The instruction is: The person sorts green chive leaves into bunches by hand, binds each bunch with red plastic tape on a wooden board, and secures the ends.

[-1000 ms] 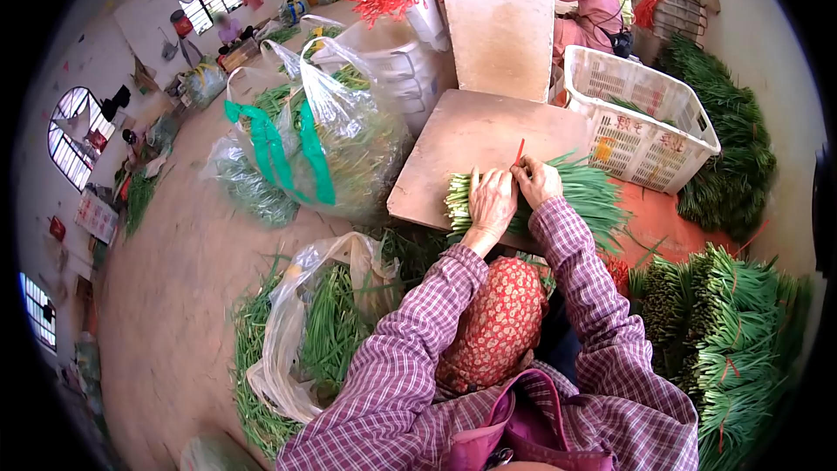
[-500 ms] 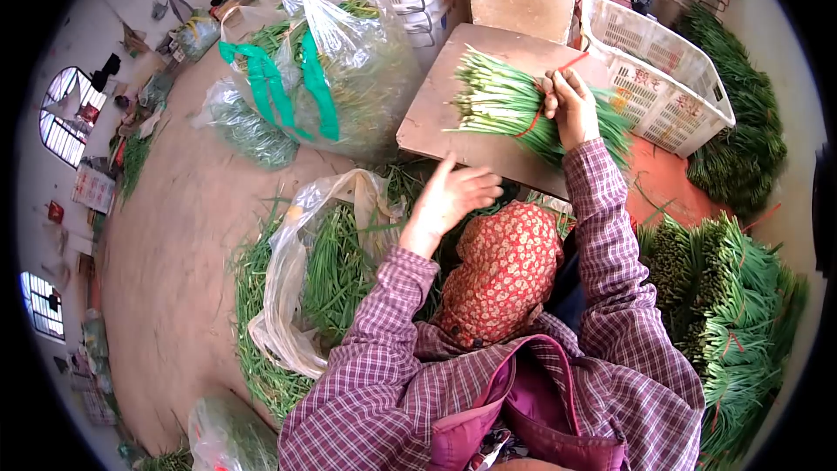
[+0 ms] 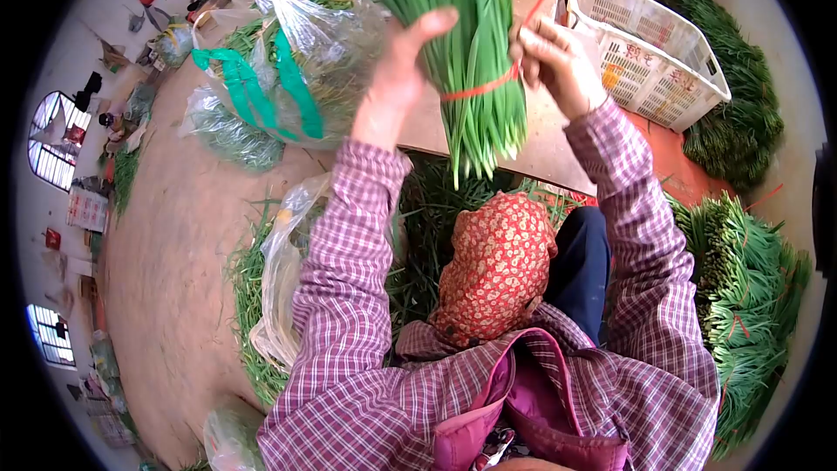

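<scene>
A bunch of green garlic chives [image 3: 475,44] is held up over the small table, leaves upward and pale cut ends down. Around its lower part runs a red tie [image 3: 478,90]. My left hand [image 3: 403,70], slightly blurred, grips the bunch from its left side with the thumb across the leaves. At the bunch's right edge, my right hand [image 3: 558,61] is closed, its fingertips pinching the red tie, whose loose end sticks up past the fingers. The tabletop [image 3: 547,144] lies below both hands.
A white plastic crate [image 3: 658,70] stands right of the table. Tied bunches of chives [image 3: 741,296] are stacked at the right. Large clear bags of greens [image 3: 340,96] sit at the left, with an open plastic bag [image 3: 281,270] and loose leaves near my lap. Other people are in the background.
The bunch was lying on the table and is now lifted and turned, cut ends toward me. My left hand, previously empty, has come up onto it. My right hand stays at the tie.
</scene>
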Tool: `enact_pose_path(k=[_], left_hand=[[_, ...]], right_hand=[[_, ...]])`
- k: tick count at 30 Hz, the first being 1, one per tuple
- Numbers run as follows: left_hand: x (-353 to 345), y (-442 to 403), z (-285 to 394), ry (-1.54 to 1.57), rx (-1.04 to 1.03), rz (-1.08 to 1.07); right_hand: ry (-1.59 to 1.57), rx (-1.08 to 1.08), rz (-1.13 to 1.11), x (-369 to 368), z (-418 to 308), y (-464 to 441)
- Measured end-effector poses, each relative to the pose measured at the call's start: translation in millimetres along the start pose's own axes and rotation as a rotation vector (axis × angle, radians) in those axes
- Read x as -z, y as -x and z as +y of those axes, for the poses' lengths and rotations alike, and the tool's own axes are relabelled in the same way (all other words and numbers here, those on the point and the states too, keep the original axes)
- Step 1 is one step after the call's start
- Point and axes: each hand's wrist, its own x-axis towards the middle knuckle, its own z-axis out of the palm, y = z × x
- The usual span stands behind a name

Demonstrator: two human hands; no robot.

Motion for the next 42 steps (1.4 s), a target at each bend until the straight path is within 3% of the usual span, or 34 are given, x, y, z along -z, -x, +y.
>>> enact_pose_path(k=[2, 5, 7, 9, 12, 15, 16, 17, 19, 20, 25, 29, 31, 33, 37, 38, 41, 42], left_hand=[[-16, -21, 23, -0.093, -0.189, -0.077], [-22, -33, 10, -0.171, -0.285, -0.161], [-15, -15, -36, -0.184, -0.059, -0.127], [7, 10, -69, -0.533, 0.188, -0.227], [62, 43, -135, -0.384, 0.133, -0.11], [23, 61, -97, -0.517, 0.304, -0.067], [-2, 71, -132, -0.631, 0.162, 0.004], [-11, 68, -132, -0.522, 0.028, 0.068], [-28, 47, -125, -0.349, 0.248, -0.099], [-48, 43, -125, -0.092, 0.129, 0.04], [-84, 8, -71, -0.001, 0.158, 0.028], [-81, -13, -49, -0.115, 0.049, -0.126], [-67, -7, -92, 0.016, 0.325, -0.16], [-66, 9, -128, -0.05, 0.287, -0.028], [-63, -6, -112, -0.089, 0.434, -0.098], [-62, -11, -118, -0.1, 0.287, -0.093], [-69, -39, -83, -0.281, 0.125, -0.244], [-68, -49, -71, -0.332, 0.206, -0.317]], right_hand=[[0.036, 0.125, 0.044, 5, -15, -8], [0.036, 0.225, 0.092, 21, -7, -6], [0.207, 0.205, 0.142, 42, 39, 8], [0.386, 0.0, 0.14, 69, 106, 24], [0.073, -0.064, 0.232, 62, 119, 36], [0.053, -0.053, 0.233, 59, 122, 32], [0.015, -0.024, 0.302, 55, 130, 39], [0.011, -0.02, 0.305, 55, 132, 37], [-0.025, -0.006, 0.279, 51, 132, 36], [-0.046, -0.02, 0.304, 47, 130, 37], [0.067, 0.061, 0.289, 53, 78, 22], [-0.061, 0.175, 0.28, 53, 51, 26], [0.018, 0.111, 0.298, 59, 70, 40], [-0.034, -0.079, 0.35, 73, 119, 50], [-0.066, -0.023, 0.338, 70, 117, 48], [-0.151, -0.004, 0.349, 67, 114, 46], [-0.316, 0.069, 0.379, 50, 93, 47], [-0.396, 0.113, 0.389, 44, 85, 48]])
